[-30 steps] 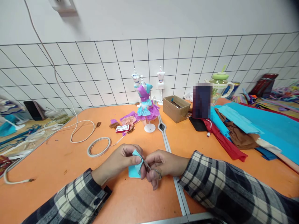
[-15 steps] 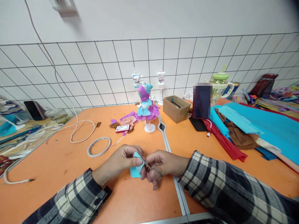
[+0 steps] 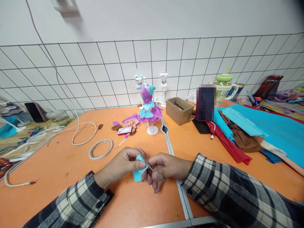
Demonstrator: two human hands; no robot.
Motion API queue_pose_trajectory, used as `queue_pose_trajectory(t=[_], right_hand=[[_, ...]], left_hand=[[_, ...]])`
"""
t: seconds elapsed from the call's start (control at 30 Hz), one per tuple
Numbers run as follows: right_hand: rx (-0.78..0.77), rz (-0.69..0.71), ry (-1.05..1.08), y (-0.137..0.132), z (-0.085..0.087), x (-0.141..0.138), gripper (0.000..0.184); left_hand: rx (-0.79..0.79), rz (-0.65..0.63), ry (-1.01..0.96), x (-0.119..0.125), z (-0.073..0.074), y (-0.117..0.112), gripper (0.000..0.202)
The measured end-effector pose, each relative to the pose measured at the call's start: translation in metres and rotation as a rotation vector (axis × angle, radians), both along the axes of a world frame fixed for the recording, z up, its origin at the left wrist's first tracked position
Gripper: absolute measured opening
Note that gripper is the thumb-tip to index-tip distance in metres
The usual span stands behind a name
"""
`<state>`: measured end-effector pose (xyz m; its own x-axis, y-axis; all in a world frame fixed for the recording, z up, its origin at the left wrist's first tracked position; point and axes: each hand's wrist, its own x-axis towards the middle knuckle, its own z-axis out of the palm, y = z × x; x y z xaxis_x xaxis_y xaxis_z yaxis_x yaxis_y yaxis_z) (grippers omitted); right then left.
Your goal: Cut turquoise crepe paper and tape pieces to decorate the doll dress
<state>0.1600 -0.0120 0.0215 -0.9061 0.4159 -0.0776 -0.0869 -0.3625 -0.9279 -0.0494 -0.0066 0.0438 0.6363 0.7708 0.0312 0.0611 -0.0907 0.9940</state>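
Note:
My left hand (image 3: 123,164) pinches a small folded piece of light blue paper (image 3: 139,172) just above the orange table (image 3: 59,164). My right hand (image 3: 163,169) grips small metal scissors (image 3: 154,169), fingers through the ring handle, with the blades at the paper's upper edge. Both hands meet at the table's near middle. Farther back stands a small mannequin in a purple and blue paper dress (image 3: 148,106) on a white stand.
A tape ring (image 3: 101,148) lies left of my hands, a white cable (image 3: 78,133) beyond it. Paper scraps and a small red card (image 3: 124,130) sit near the mannequin. A cardboard box (image 3: 179,110), a phone (image 3: 205,102), a green-lidded jug (image 3: 223,85) and blue, brown and red paper sheets (image 3: 239,131) fill the right.
The blue paper has turned slightly in my left hand, and the scissors have shifted a little at its edge. My arms stay where they were.

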Motion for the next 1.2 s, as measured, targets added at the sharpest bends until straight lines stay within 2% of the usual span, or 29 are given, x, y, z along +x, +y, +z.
queue_pose_trajectory(t=[0.17, 0.27, 0.37, 0.43, 0.53, 0.6, 0.77, 0.93, 1.07, 1.2], right_hand=[[0.048, -0.027, -0.011, 0.0, 0.0016, 0.0001, 0.046], [0.057, -0.05, -0.005, 0.0004, 0.0033, 0.0013, 0.044], [0.065, -0.092, 0.01, 0.0013, 0.0048, 0.0025, 0.043], [0.062, -0.097, 0.014, 0.0019, 0.005, 0.0026, 0.043], [0.056, -0.072, 0.001, 0.0024, 0.004, 0.0018, 0.043], [0.039, -0.058, 0.001, 0.0023, 0.003, 0.0012, 0.045], [-0.009, -0.026, 0.043, 0.0015, 0.0005, 0.0008, 0.053], [0.006, -0.024, 0.01, 0.0009, -0.0007, 0.0014, 0.046], [-0.005, 0.002, -0.001, 0.0009, -0.0006, 0.002, 0.052], [0.012, -0.005, -0.006, 0.001, 0.0003, 0.0029, 0.049]], left_hand=[[0.015, 0.013, -0.023, -0.0012, -0.0014, 0.0006, 0.025], [-0.069, 0.008, -0.076, -0.0007, 0.0004, -0.0032, 0.025], [-0.168, 0.02, -0.179, -0.0011, 0.0014, -0.0067, 0.049], [-0.16, 0.074, -0.229, -0.0024, -0.0001, -0.0064, 0.057], [-0.091, 0.167, -0.226, -0.0038, -0.0042, -0.0031, 0.034], [-0.065, 0.183, -0.188, -0.0034, -0.0061, -0.0011, 0.022], [-0.08, 0.135, -0.16, 0.0001, -0.0058, -0.0001, 0.022], [-0.051, 0.117, -0.142, 0.0003, -0.0056, 0.0009, 0.023], [-0.016, 0.082, -0.092, -0.0008, -0.0049, 0.0013, 0.023], [0.021, 0.068, -0.06, -0.0011, -0.0029, 0.0016, 0.023]])
